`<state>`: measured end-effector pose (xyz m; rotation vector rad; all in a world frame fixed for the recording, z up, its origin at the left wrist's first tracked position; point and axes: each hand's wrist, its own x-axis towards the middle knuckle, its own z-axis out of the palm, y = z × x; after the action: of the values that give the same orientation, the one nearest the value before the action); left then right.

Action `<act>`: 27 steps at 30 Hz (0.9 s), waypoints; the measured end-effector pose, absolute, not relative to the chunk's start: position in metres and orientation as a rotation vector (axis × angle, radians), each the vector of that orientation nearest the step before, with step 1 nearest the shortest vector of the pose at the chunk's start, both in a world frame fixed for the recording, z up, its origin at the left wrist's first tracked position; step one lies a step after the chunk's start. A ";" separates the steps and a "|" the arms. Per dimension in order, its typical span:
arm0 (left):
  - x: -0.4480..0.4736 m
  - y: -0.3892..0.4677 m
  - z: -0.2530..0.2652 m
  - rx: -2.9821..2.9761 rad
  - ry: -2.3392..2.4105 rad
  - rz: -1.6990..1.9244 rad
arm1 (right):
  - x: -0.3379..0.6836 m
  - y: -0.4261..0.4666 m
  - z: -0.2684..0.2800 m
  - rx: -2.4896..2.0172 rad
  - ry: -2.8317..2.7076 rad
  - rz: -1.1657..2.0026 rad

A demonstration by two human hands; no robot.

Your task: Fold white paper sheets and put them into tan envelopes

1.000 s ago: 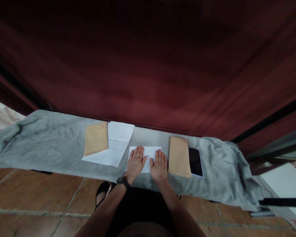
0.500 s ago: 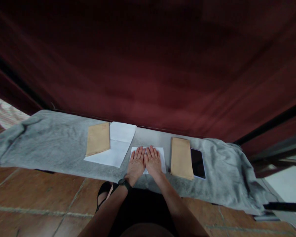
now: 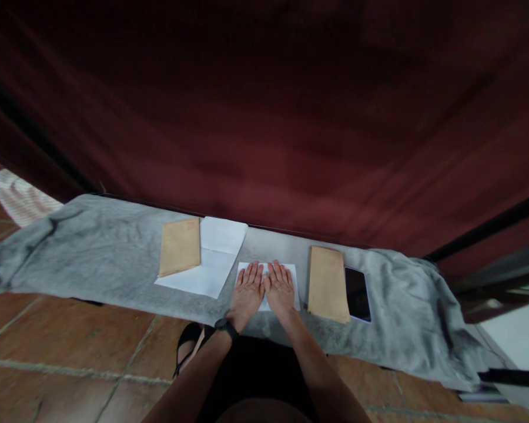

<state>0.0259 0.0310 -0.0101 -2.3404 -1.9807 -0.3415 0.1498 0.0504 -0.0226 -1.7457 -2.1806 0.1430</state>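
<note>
A folded sheet of white paper [image 3: 293,289] lies in front of me, mostly covered by my palms. My left hand [image 3: 247,294] rests flat on its left part, fingers stretched toward the far edge. Beside it, my right hand [image 3: 279,289] presses flat on the right part, the thumbs close together. To the left, a larger white sheet [image 3: 211,270] with a crease lies partly under a brown envelope [image 3: 180,247]. On the right is a stack of brown envelopes [image 3: 327,285].
A smartphone [image 3: 358,295] with a dark screen lies right of the envelope stack. Grey cloth [image 3: 110,252] covers the narrow bench. Dark red fabric [image 3: 264,147] hangs right behind it. Tiled floor [image 3: 92,346] shows below, and a white surface [image 3: 518,338] stands at far right.
My hands have drawn slightly apart on the folded paper, uncovering a narrow strip between them. The whole view has shifted a little; the other things lie as before.
</note>
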 end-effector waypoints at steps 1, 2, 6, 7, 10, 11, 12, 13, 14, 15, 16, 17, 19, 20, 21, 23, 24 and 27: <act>0.026 0.031 -0.011 -2.340 -1.975 -0.339 | 0.150 0.051 -0.022 -1.745 -2.177 0.143; 0.025 0.031 -0.011 -2.342 -1.967 -0.335 | 0.150 0.050 -0.022 -1.746 -2.173 0.142; 0.026 0.031 -0.012 -2.329 -1.966 -0.345 | 0.155 0.049 -0.021 -1.759 -2.158 0.112; 0.026 0.031 -0.011 -2.323 -1.971 -0.352 | 0.157 0.049 -0.022 -1.761 -2.159 0.100; 0.026 0.030 -0.011 -2.311 -1.985 -0.359 | 0.166 0.048 -0.024 -1.770 -2.149 0.060; 0.026 0.030 -0.010 -2.309 -1.988 -0.359 | 0.169 0.048 -0.025 -1.777 -2.134 0.043; 0.026 0.030 -0.010 -2.308 -1.990 -0.360 | 0.172 0.047 -0.027 -1.783 -2.115 0.023; 0.026 0.030 -0.011 -2.307 -1.991 -0.363 | 0.174 0.047 -0.029 -1.787 -2.093 0.002; 0.026 0.030 -0.011 -2.306 -1.989 -0.368 | 0.176 0.046 -0.031 -1.788 -2.072 -0.021; 0.026 0.030 -0.011 -2.306 -1.985 -0.373 | 0.178 0.045 -0.033 -1.787 -2.051 -0.045; 0.026 0.030 -0.012 -2.305 -1.980 -0.380 | 0.179 0.044 -0.034 -1.787 -2.030 -0.067; 0.026 0.030 -0.012 -2.303 -1.976 -0.386 | 0.179 0.043 -0.036 -1.788 -2.008 -0.087; 0.025 0.030 -0.014 -2.287 -1.978 -0.408 | 0.179 0.041 -0.038 -1.795 -1.956 -0.119; 0.024 0.029 -0.015 -2.271 -1.986 -0.426 | 0.180 0.039 -0.039 -1.798 -1.931 -0.129; 0.023 0.029 -0.016 -2.251 -1.996 -0.449 | 0.180 0.038 -0.040 -1.799 -1.911 -0.136; 0.021 0.026 -0.018 -2.208 -2.010 -0.501 | 0.180 0.037 -0.040 -1.795 -1.886 -0.139; 0.020 0.025 -0.020 -2.189 -2.014 -0.527 | 0.180 0.036 -0.040 -1.792 -1.882 -0.138; 0.016 0.018 -0.023 -2.151 -2.021 -0.567 | 0.180 0.036 -0.040 -1.789 -1.881 -0.130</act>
<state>0.0156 0.0181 -0.0228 -2.1511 -2.0208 -0.5667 0.1801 0.0360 -0.0395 -1.7891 -1.8806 -0.1296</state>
